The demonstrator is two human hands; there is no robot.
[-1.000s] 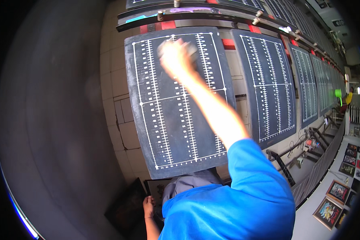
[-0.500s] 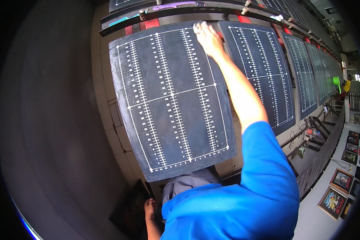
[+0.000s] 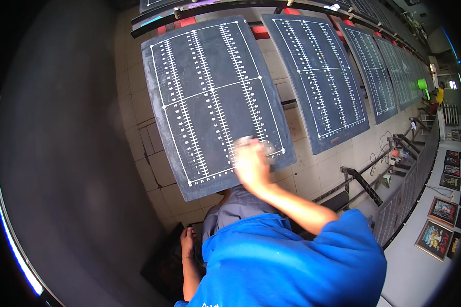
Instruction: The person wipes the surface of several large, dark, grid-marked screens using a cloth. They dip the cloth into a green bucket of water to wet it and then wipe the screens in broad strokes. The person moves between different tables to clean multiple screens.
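Note:
A dark grey board (image 3: pixel 189 128) with white rulers, numbers and border lines lies in front of me. My right hand (image 3: pixel 252 161) is on its near part, towards the right corner, smeared by motion. The fingers are bent down over a small pale, shiny thing (image 3: pixel 247 140) that is too blurred to name. Low beside my left thigh hangs my left hand (image 3: pixel 188 236), its fingers curled. Whether anything lies inside that hand is hidden.
To the right, a second ruled board (image 3: pixel 322 82) stands in a row with several more. A dark metal rail (image 3: pixel 210 9) crosses behind them over a tiled floor (image 3: pixel 138 143). A dark wall (image 3: pixel 61 153) runs along my left. Framed pictures (image 3: pixel 434 239) lie at far right.
My right hand has swept from the board's far right corner down to its near edge, and the elbow has bent. The view has shifted slightly; my left hand still hangs low.

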